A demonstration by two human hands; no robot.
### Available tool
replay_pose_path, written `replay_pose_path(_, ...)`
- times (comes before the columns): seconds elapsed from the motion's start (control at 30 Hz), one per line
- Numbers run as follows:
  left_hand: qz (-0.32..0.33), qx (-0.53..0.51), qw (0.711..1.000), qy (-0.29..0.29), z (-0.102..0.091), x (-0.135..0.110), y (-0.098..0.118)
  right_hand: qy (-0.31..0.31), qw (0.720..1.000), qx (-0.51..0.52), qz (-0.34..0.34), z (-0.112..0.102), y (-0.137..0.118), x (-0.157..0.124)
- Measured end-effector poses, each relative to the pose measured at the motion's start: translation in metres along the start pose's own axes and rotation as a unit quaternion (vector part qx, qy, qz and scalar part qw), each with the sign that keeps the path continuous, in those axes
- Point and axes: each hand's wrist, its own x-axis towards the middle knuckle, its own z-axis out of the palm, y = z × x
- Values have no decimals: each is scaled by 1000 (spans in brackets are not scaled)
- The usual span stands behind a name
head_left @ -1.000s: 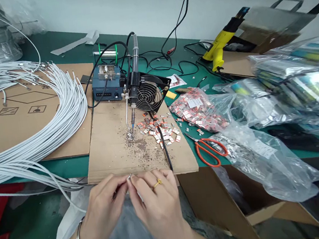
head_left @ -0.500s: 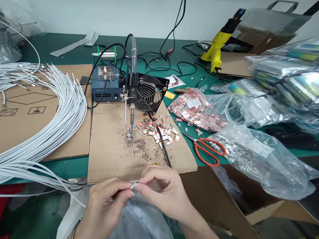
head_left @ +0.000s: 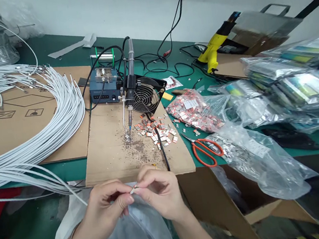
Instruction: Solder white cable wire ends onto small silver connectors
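My left hand (head_left: 108, 203) pinches a white cable (head_left: 132, 191) close to its end, in front of the cardboard sheet's near edge. My right hand (head_left: 161, 191) meets it there, thumb and forefinger closed on the thin wires at the tip, where a bit of red shows. The fingers hide most of that end. Beyond the hands a soldering iron (head_left: 130, 119) points down in its stand, its tip over a small heap of solder bits. Small orange-and-white connector pieces (head_left: 164, 134) lie scattered to the right of the tip.
A large bundle of white cables (head_left: 68, 115) covers the left side. Behind stand a blue soldering station (head_left: 103, 89), a solder spool (head_left: 104, 57) and a fan (head_left: 146, 97). Rightward lie orange-handled scissors (head_left: 206, 150), a bag of connectors (head_left: 191, 109), clear plastic bags (head_left: 275, 159) and a yellow heat gun (head_left: 213, 50).
The view has shifted slightly. Both hands stay together at the cable end, and a little red now shows between the fingertips.
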Motion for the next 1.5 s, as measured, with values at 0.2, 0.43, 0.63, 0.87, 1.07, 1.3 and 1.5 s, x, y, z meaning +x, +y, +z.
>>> replay_pose_path(0.2,-78,-176,980,-44,-3,0,1,18,975,219,-19,17,30,-3)
replay_pose_path(0.43,-84,-46,992,-76,-19,5,12,-13,998,29,49,-8,9,3)
replay_pose_path(0.63,-92,53,992,-61,-16,4,12,-72,981,-180,29,-9,-19,9)
replay_pose_path(0.87,-137,-28,987,-80,-15,2,9,-10,995,32,89,4,0,3)
replay_pose_path(1.07,-82,-4,996,-33,-19,6,6,21,987,-128,95,-24,-7,6)
replay_pose_path(1.3,-96,-69,987,-105,-48,6,1,37,818,-567,92,-118,-6,38)
replay_pose_path(1.5,-91,-111,975,-170,-58,18,7,-101,804,-575,118,-129,8,66)
